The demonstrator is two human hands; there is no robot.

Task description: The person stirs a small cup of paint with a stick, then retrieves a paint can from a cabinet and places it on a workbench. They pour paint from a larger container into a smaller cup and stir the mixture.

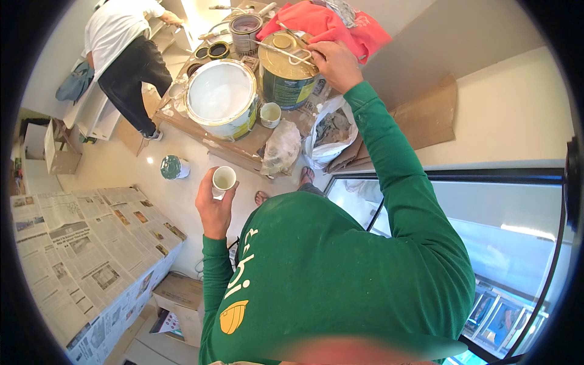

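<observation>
My left hand (216, 207) holds a small white cup (222, 176) over the floor, left of my body. My right hand (334, 64) reaches onto the lid of a large green-and-gold tin (286, 85), its fingers curled at brushes and a wire roller frame (299, 59) lying there; what exactly they grip is unclear. Left of that tin stands a big white paint bucket (219, 94), with another small cup (270, 114) beside it. A grey-pink can (245, 36), small dark pots (218, 52) and a red cloth (316, 21) lie behind on the cardboard-covered worktop (237, 149).
A co-worker (121, 67) bends at white shelving at upper left. A newspaper-covered surface (73, 249) spans lower left, a green-lidded pot (174, 167) stands on the floor, an open white bag (331, 131) sits by the worktop, and a glass panel (499, 255) is at right.
</observation>
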